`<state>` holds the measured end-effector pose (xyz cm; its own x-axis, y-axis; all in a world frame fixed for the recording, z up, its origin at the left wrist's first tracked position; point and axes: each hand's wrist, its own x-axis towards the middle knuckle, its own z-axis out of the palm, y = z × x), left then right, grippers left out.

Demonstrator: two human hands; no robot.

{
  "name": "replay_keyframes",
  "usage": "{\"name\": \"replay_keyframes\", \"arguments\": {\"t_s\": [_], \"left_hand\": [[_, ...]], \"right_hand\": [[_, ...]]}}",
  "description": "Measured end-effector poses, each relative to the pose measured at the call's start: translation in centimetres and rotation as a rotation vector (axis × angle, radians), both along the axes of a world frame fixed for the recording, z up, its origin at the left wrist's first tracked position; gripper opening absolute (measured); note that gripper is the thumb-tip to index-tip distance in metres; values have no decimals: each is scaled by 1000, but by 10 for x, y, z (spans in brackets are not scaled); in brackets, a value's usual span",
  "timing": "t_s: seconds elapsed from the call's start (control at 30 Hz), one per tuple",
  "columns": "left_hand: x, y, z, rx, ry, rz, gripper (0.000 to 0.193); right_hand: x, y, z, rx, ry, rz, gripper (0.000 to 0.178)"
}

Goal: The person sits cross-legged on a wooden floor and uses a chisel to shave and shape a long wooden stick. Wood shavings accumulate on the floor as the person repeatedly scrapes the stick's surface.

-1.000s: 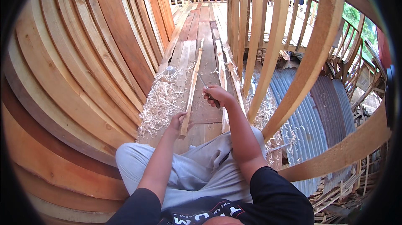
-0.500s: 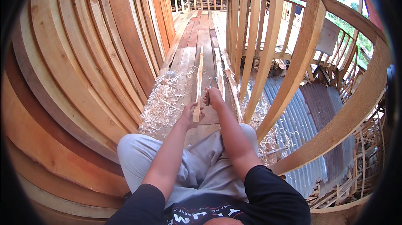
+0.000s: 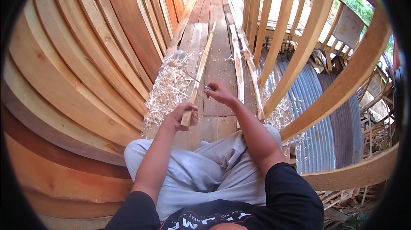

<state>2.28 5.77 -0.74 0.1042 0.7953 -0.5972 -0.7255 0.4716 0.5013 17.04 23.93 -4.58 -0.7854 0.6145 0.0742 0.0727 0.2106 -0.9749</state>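
Observation:
A long, narrow wooden strip (image 3: 203, 68) slants away from me over the plank floor. My left hand (image 3: 181, 115) is wrapped round its near end, with the squared butt sticking out toward me. Closed on a knife, my right hand (image 3: 221, 93) is just right of the strip. The thin knife blade (image 3: 196, 79) points up and left and crosses the strip ahead of my left hand. Most of the knife's handle is hidden by my fingers. Whether the edge bites into the wood, I cannot tell.
Curly shavings (image 3: 165, 91) heap up left of the strip, near a small pale round object (image 3: 180, 53). Two rough strips (image 3: 236, 61) lie to the right. Upright boards (image 3: 81, 54) line the left; a wooden railing (image 3: 280, 28) stands right, above corrugated metal sheets (image 3: 314, 114).
The strip has tilted, its near end shifting left with my left hand. My right hand has turned the knife so its blade now lies across the strip. The view has dipped lower.

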Motion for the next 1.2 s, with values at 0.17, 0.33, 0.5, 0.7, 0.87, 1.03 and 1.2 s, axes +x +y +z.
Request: {"name": "replay_keyframes", "arguments": {"t_s": [0.17,0.33,0.5,0.7,0.87,1.03,1.2], "left_hand": [[-12,-14,17,104,-60,-106,25],[-25,-14,13,216,-501,-70,15],[-31,-12,18,292,-594,-97,25],[-24,-24,14,288,-579,-144,32],[-16,-33,14,307,-592,-181,33],[-10,-34,20,249,-517,-150,33],[-17,-29,15,206,-384,-81,27]], "right_hand": [[-16,-5,-3,-5,-188,79,34],[-19,3,-10,-1,-391,-36,47],[-30,-1,0,-97,-457,-109,55],[-30,0,-1,-109,-390,-116,55],[-27,-2,3,-92,-359,-152,54],[-20,-1,4,-76,-277,-103,54],[-13,1,-3,91,-358,-154,58]]}}
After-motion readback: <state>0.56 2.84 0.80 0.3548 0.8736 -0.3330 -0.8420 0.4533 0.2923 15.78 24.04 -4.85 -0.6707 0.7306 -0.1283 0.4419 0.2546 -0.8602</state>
